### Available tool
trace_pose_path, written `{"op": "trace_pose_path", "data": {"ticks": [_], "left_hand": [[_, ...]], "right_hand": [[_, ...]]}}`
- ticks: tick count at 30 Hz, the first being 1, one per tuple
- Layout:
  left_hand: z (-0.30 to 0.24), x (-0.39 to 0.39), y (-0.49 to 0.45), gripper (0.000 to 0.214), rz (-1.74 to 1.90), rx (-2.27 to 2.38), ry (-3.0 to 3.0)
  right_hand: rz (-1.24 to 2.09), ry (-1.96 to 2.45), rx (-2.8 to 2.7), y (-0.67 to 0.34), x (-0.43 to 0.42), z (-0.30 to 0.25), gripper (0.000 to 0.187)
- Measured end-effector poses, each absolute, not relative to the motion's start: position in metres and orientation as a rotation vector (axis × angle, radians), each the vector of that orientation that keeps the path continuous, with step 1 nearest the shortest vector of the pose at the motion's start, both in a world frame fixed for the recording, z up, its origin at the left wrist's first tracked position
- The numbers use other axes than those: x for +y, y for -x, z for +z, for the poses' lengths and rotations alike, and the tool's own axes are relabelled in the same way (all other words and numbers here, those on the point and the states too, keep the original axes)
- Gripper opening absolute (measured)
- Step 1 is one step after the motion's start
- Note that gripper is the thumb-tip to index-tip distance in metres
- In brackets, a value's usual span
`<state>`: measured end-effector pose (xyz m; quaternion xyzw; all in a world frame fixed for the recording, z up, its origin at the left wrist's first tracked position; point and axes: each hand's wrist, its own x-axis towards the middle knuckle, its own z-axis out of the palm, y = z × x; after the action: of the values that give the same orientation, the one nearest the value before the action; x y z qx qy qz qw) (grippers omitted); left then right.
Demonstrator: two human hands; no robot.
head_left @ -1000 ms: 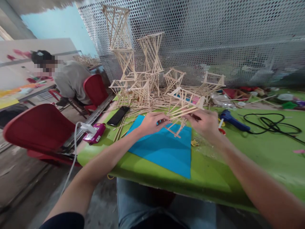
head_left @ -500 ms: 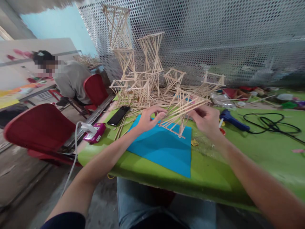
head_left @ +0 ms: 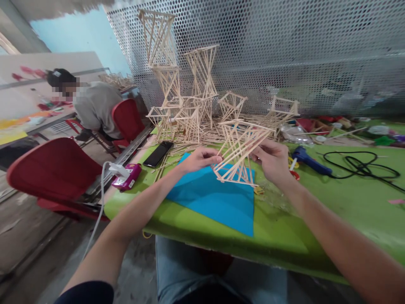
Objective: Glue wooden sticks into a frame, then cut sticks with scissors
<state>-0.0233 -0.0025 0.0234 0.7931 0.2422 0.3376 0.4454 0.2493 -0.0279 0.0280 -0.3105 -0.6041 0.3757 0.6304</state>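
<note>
Together, hands (head_left: pixel 200 160) (head_left: pixel 272 160) holding stick frame (head_left: pixel 242 152), purple power strip (head_left: pixel 128 178), illegibly marked

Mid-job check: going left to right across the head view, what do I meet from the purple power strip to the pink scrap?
Purple power strip, black phone, left hand, stick frame, right hand, blue glue gun, pink scrap.
</note>
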Motion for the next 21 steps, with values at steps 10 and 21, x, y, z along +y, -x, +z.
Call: {"op": "trace_pose_path", "data": {"ticks": [10, 21], "left_hand": [[0.017, 0.004, 0.025, 0.051, 0.994, 0.687, -1.992], [0.023, 0.012, 0.034, 0.041, 1.017, 0.837, -2.382]], "right_hand": [[0.581, 0.767, -1.303, -0.276, 0.006, 0.020, 0.027], [0.228, 0.853, -1.511, -0.281, -0.013, 0.041, 0.025]]}}
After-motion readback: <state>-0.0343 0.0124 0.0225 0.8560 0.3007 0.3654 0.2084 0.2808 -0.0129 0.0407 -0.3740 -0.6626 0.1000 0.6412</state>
